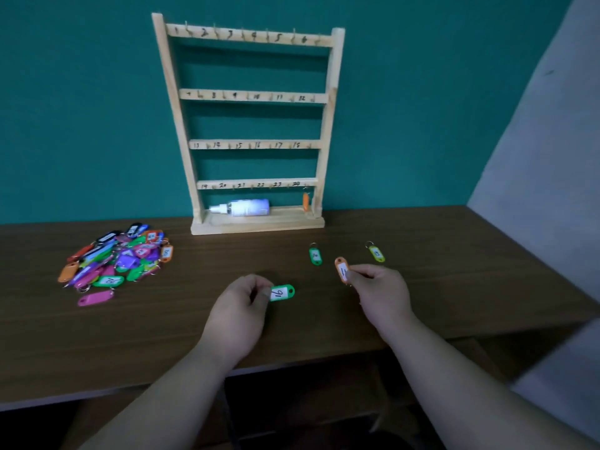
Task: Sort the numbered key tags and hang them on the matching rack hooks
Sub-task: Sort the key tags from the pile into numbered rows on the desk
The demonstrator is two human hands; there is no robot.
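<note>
The table (162,336) carries the rack (259,226) at its rear and the tag pile (120,258) at left. In front of the rack, the left hand (237,316) pinches a green tag (283,292) marked 16. The right hand (380,293) pinches an orange tag (341,269). A loose green tag (315,255) and a yellow-green tag (377,254) lie just beyond.

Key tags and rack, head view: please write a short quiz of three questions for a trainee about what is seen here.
1. True or false: the left hand pinches a green tag.
2. What lies on the base of the rack? A) a white bottle B) scissors C) a cup
3. Fill in: the right hand pinches the second tag, coloured ___.
Key: 1 true; 2 A; 3 orange.
</note>
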